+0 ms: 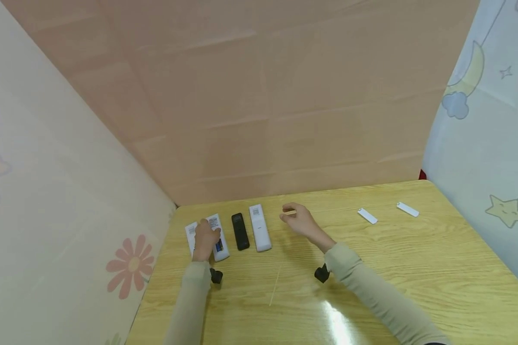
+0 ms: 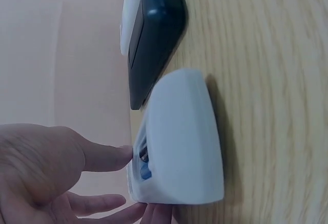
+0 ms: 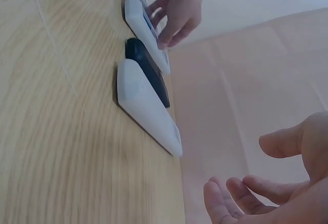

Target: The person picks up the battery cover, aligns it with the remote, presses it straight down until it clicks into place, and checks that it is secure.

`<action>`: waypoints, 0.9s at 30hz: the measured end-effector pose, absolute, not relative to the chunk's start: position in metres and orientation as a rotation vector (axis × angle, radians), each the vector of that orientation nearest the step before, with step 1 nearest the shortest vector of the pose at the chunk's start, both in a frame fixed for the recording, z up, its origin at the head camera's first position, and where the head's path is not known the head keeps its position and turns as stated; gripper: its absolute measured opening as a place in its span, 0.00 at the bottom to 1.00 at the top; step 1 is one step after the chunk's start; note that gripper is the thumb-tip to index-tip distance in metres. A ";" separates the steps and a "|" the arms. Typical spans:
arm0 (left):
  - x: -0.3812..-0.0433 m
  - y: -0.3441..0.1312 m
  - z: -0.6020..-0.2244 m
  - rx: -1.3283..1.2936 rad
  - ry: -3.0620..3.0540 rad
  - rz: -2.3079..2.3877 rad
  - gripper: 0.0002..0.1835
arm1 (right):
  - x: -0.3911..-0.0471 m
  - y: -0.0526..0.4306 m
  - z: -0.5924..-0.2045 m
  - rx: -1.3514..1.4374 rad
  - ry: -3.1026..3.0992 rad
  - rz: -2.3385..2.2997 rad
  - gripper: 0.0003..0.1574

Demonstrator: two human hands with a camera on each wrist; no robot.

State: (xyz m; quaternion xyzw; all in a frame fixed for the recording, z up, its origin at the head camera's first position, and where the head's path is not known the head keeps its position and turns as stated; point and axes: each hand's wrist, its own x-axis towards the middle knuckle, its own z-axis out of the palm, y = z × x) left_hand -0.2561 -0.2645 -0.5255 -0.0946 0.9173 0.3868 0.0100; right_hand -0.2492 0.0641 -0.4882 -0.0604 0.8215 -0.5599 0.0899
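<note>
At the left of the table, my left hand (image 1: 206, 237) holds a white remote control (image 1: 222, 254) between thumb and fingers, across its two long sides. That remote lies face down with its battery compartment uncovered, and blue batteries (image 2: 145, 171) show inside in the left wrist view. Another white remote (image 1: 190, 229) lies on its left, partly hidden by the same hand. To the right are a black remote (image 1: 240, 231) and a closed white remote (image 1: 260, 228). Beyond these my right hand (image 1: 302, 221) hovers over the table, fingers loosely bent, nothing in it.
Two white battery covers, one nearer (image 1: 367, 215) and one farther right (image 1: 407, 209), lie on the wooden table (image 1: 449, 254). A pinkish cloth (image 1: 285, 120) hangs along the back edge. Patterned sheets stand at the left (image 1: 69, 191) and right (image 1: 492, 143).
</note>
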 end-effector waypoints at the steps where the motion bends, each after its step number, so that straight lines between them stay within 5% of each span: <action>1: -0.256 -0.264 -0.525 -0.298 2.856 1.218 0.15 | -0.250 0.068 -0.488 -0.177 2.447 -1.664 0.28; 14: -0.256 -0.268 -0.522 -0.330 2.798 1.221 0.30 | -0.254 0.102 -0.482 -0.122 2.470 -1.683 0.31; 27: -0.257 -0.268 -0.514 -0.404 2.765 1.226 0.21 | -0.255 0.132 -0.485 -0.104 2.471 -1.692 0.31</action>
